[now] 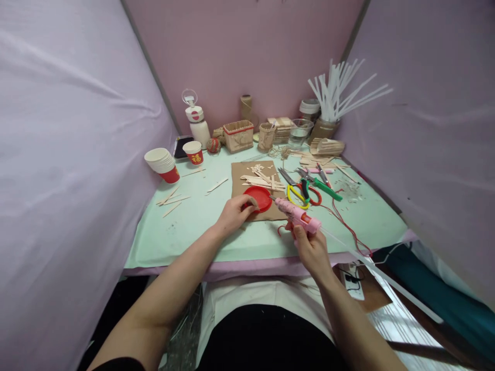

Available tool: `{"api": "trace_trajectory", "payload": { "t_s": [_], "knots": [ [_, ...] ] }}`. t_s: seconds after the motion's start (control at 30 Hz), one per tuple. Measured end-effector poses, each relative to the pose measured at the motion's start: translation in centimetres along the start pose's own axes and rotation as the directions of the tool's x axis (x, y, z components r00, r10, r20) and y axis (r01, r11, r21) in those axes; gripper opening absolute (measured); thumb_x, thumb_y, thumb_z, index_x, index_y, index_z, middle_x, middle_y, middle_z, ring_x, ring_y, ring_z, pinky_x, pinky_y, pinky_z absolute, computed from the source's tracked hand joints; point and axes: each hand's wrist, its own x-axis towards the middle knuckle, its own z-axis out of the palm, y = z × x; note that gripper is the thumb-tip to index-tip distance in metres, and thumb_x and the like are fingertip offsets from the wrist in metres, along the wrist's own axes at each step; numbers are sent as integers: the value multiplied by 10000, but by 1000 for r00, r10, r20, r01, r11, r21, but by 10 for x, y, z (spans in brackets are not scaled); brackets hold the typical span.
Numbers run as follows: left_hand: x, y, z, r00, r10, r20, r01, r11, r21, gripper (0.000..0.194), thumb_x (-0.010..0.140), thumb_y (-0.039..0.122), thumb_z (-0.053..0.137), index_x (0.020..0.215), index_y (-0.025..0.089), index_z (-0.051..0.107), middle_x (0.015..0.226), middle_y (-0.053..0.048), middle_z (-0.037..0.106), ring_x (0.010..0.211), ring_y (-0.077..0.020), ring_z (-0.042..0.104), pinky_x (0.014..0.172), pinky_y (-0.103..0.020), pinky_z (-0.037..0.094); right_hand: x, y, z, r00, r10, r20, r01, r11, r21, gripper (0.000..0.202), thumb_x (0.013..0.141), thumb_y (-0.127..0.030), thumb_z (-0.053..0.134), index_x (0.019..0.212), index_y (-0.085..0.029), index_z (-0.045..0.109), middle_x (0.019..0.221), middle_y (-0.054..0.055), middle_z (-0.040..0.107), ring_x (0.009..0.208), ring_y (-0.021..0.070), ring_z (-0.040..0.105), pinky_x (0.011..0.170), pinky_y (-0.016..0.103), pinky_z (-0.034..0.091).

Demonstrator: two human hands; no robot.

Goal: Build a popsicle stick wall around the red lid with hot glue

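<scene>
A pink glue gun (296, 213) is in my right hand (309, 246), its fingers wrapped round the handle. The gun's nozzle points left, at the right edge of a round red dish (261, 198). My left hand (236, 212) is closed in a pinch at the dish's lower left edge; a small brownish piece seems to be between the fingertips, too small to name. Under the dish lies a brown cardboard sheet (237, 175). Pale wooden sticks (263, 182) and small cut bits are spread on the cardboard just behind the dish.
Scissors (297, 196) and green-handled pliers (327, 189) lie right of the cardboard, near red cord (350, 234). Paper cups (162, 164) stand at the left. Along the back are a white bottle (199, 129), a basket (238, 137), a water bowl (298, 135) and white glue sticks (334, 95).
</scene>
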Motion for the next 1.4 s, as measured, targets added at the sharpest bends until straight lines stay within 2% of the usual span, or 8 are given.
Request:
{"api": "trace_trajectory", "payload": {
  "t_s": [0.2,0.33,0.47,0.67,0.83,1.0,1.17,1.4],
  "knots": [
    [4,-4,3,997,71,12,-72,979,189,100,872,206,538,806,171,606,832,-52,645,786,-179,555,726,-292,410,0,2,-1,999,-17,35,17,1000,16,541,850,-607,439,855,-133,700,686,60,640,606,185,581,552,285,451],
    [5,-4,6,995,59,85,-80,958,274,119,900,216,497,838,181,592,809,-52,651,764,-191,564,742,-320,402,1,2,-2,998,-42,51,41,999,20,510,876,-579,424,862,-150,701,702,61,649,674,206,614,587,290,463],
    [7,-3,9,992,55,113,-92,929,358,52,877,215,546,882,183,587,852,-59,668,798,-211,576,781,-351,385,2,2,-1,998,-33,62,32,999,11,501,877,-580,424,870,-159,695,687,59,653,708,225,634,619,302,479],
    [9,-2,13,995,29,98,-68,904,422,77,860,216,570,929,181,570,869,-67,661,809,-226,579,777,-367,386,3,5,-5,998,-38,48,38,999,-1,508,878,-577,421,915,-158,705,850,83,714,822,253,659,744,338,496],
    [10,-4,10,997,4,76,-35,910,412,46,855,197,557,901,191,552,844,-57,652,795,-221,578,790,-370,397,3,6,-8,999,-14,43,15,1000,-8,520,872,-589,420,872,-158,711,833,96,724,823,271,665,752,356,501],
    [10,-8,7,996,-6,86,-30,912,410,45,858,222,559,898,200,562,879,-52,659,847,-220,584,835,-376,395,4,10,-6,996,-38,83,37,999,21,477,898,-551,428,996,-168,695,1015,105,717,995,275,647,861,358,484],
    [9,-10,7,998,20,65,-46,905,423,63,847,247,584,881,194,589,858,-55,658,837,-220,577,840,-378,392,3,11,-5,998,-27,64,24,999,46,465,892,-558,446,899,-180,716,925,84,728,912,259,665,856,362,493],
    [9,-14,6,999,-4,41,-12,926,378,76,829,255,608,874,204,642,836,-50,681,818,-218,597,797,-363,421,3,10,-5,997,-52,55,49,997,66,437,901,-516,463,1045,-187,711,920,70,735,908,251,668,833,347,503]
  ]
}}
